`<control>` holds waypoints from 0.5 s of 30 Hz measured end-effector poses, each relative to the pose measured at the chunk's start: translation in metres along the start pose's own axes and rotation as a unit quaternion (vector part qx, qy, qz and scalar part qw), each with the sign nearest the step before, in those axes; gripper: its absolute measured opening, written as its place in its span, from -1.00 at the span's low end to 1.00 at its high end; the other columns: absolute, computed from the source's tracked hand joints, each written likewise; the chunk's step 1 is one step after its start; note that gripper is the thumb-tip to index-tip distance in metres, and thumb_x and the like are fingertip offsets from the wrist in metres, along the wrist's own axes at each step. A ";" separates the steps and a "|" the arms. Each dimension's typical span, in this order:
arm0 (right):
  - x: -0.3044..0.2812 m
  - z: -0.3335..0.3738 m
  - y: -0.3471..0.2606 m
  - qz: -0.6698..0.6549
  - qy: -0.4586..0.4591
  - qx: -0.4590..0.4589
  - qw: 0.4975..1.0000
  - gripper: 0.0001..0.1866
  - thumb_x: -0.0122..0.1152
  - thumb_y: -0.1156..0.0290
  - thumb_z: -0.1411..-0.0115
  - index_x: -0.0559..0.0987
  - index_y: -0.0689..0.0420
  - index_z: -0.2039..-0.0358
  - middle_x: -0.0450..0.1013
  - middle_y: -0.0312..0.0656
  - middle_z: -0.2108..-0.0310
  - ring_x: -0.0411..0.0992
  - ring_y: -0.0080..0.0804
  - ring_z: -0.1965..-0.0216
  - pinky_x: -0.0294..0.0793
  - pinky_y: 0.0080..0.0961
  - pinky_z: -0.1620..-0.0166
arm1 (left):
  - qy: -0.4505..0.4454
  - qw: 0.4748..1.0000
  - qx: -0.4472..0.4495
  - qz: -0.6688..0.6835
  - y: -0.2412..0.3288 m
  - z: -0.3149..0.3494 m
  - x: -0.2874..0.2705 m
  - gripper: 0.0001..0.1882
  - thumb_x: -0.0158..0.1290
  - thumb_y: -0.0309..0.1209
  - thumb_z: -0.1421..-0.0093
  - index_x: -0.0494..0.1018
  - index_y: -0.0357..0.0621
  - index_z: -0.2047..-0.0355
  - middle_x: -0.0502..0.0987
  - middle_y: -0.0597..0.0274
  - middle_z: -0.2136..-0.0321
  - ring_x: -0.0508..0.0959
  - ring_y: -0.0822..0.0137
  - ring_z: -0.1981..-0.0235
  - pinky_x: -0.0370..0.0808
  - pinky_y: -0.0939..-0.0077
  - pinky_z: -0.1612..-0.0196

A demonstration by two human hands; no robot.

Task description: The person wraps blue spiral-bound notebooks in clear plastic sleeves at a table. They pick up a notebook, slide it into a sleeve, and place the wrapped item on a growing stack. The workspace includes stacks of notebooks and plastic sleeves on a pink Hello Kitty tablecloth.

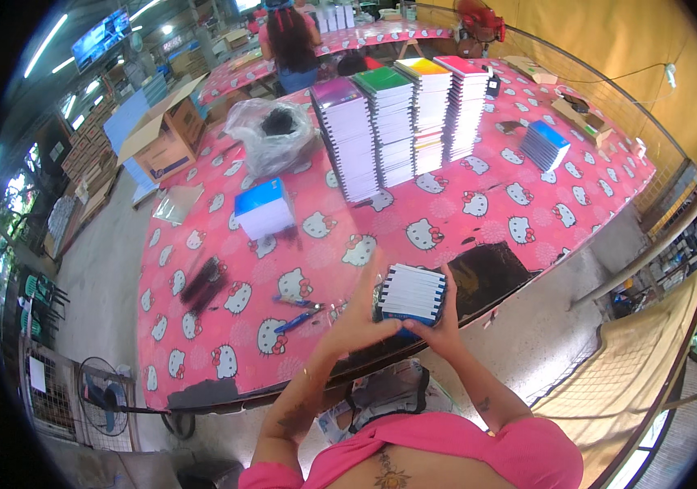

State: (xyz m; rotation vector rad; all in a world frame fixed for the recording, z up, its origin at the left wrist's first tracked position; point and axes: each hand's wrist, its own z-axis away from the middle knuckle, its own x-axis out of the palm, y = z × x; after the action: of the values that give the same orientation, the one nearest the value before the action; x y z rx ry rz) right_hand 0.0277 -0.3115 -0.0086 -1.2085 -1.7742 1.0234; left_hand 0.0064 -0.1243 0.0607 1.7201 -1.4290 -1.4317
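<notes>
Close to the table's near edge, a small stack of blue-covered spiral notebooks [412, 292] is squeezed between my two hands, its white page edges and dark bindings turned up. My left hand [364, 316] presses its left side, thumb along the near face. On the opposite side my right hand [444, 324] wraps the stack, its thumb almost meeting the left one. A blue-topped stack of paper [264, 209] sits farther off to the left. Two blue pens or cutters [298, 319] lie left of my left hand. Beside my right hand is a worn black patch [491, 275] on the table.
Tall stacks of spiral notebooks with purple [344, 138], green, yellow and red covers stand mid-table. Another blue notebook stack [545, 147] is at right. A clear plastic bag [273, 134] and an open carton [165, 134] are at left. A person [291, 45] is beyond the table.
</notes>
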 end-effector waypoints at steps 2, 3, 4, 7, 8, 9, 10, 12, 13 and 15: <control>0.003 -0.001 -0.001 -0.019 -0.010 0.018 1.000 0.30 0.59 0.36 0.08 -0.20 0.13 -0.45 0.18 -0.01 -0.25 0.22 -0.16 -0.28 0.23 -0.20 -0.31 | -0.018 0.981 -0.079 0.176 -0.040 0.010 0.014 0.11 0.21 -0.54 0.07 -0.16 -0.23 -0.45 0.09 -0.03 -0.37 0.14 0.14 -0.38 0.06 0.29 -0.39; 0.003 -0.004 -0.002 -0.025 -0.011 0.024 0.999 0.30 0.59 0.33 0.07 -0.21 0.12 -0.45 0.17 -0.01 -0.26 0.20 -0.14 -0.29 0.21 -0.19 -0.32 | -0.023 0.967 -0.104 0.231 -0.046 0.010 0.021 0.10 0.20 -0.55 0.07 -0.15 -0.22 -0.45 0.12 -0.02 -0.35 0.16 0.16 -0.36 0.09 0.32 -0.37; 0.002 -0.006 -0.001 -0.027 -0.021 0.025 0.999 0.29 0.59 0.34 0.06 -0.21 0.12 -0.45 0.17 -0.01 -0.26 0.20 -0.15 -0.29 0.21 -0.20 -0.32 | -0.026 0.972 -0.083 0.216 -0.052 0.009 0.023 0.08 0.18 -0.57 0.06 -0.16 -0.23 -0.44 0.18 0.07 -0.28 0.21 0.24 -0.31 0.16 0.36 -0.33; -0.012 0.000 0.008 -0.021 -0.042 0.037 0.998 0.26 0.58 0.35 0.05 -0.20 0.14 -0.43 0.16 -0.01 -0.26 0.20 -0.18 -0.29 0.20 -0.21 -0.32 | -0.052 0.965 -0.105 0.234 -0.044 0.003 0.018 0.07 0.16 -0.59 0.05 -0.16 -0.24 -0.44 0.22 0.06 -0.24 0.23 0.24 -0.29 0.20 0.37 -0.30; -0.018 0.004 0.018 -0.015 -0.050 0.039 0.998 0.25 0.59 0.35 0.05 -0.19 0.15 -0.43 0.15 0.00 -0.26 0.20 -0.18 -0.30 0.19 -0.22 -0.33 | -0.029 0.966 -0.087 0.243 -0.049 0.007 0.025 0.05 0.15 -0.60 0.05 -0.15 -0.24 -0.43 0.24 0.06 -0.22 0.24 0.25 -0.27 0.22 0.37 -0.29; -0.017 0.002 0.021 -0.015 -0.057 0.037 0.998 0.25 0.58 0.35 0.05 -0.18 0.16 -0.42 0.15 0.00 -0.26 0.19 -0.19 -0.30 0.18 -0.22 -0.33 | -0.006 0.966 -0.066 0.248 -0.057 0.009 0.033 0.04 0.14 -0.60 0.05 -0.13 -0.25 -0.42 0.26 0.07 -0.20 0.26 0.25 -0.25 0.24 0.38 -0.27; -0.017 0.002 0.023 -0.014 -0.063 0.037 0.997 0.24 0.58 0.35 0.04 -0.18 0.16 -0.42 0.14 0.00 -0.26 0.19 -0.20 -0.30 0.17 -0.22 -0.33 | 0.017 0.966 -0.044 0.253 -0.066 0.010 0.038 0.02 0.14 -0.61 0.05 -0.11 -0.25 -0.41 0.28 0.07 -0.17 0.28 0.26 -0.24 0.27 0.38 -0.25; -0.015 0.003 0.022 -0.012 -0.065 0.046 0.997 0.22 0.56 0.35 0.01 -0.18 0.16 -0.42 0.13 -0.01 -0.27 0.16 -0.21 -0.31 0.13 -0.23 -0.35 | 0.039 0.956 -0.077 0.279 -0.059 0.005 0.045 -0.02 0.14 -0.61 0.06 -0.06 -0.25 -0.38 0.31 0.09 -0.13 0.31 0.28 -0.19 0.30 0.39 -0.22; -0.016 0.001 0.019 -0.025 -0.061 0.056 0.996 0.18 0.55 0.34 -0.01 -0.16 0.17 -0.41 0.16 -0.01 -0.26 0.19 -0.23 -0.30 0.16 -0.23 -0.33 | 0.051 0.951 -0.094 0.291 -0.056 0.004 0.047 -0.04 0.14 -0.61 0.06 -0.04 -0.24 -0.37 0.32 0.10 -0.12 0.33 0.29 -0.17 0.32 0.40 -0.20; -0.017 -0.009 0.004 -0.049 -0.056 0.075 0.994 0.11 0.52 0.32 -0.06 -0.10 0.20 -0.40 0.21 -0.02 -0.23 0.23 -0.25 -0.27 0.22 -0.25 -0.30 | 0.063 0.937 -0.144 0.312 -0.039 -0.004 0.046 -0.11 0.15 -0.58 0.03 0.00 -0.33 -0.32 0.34 0.07 -0.08 0.37 0.31 -0.12 0.37 0.39 -0.15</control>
State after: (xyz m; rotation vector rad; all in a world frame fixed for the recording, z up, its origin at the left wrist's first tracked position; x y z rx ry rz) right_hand 0.0421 -0.3248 -0.0112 -0.9785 -1.7882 1.1647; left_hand 0.0214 -0.1538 0.0106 1.0214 -1.4317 -1.0847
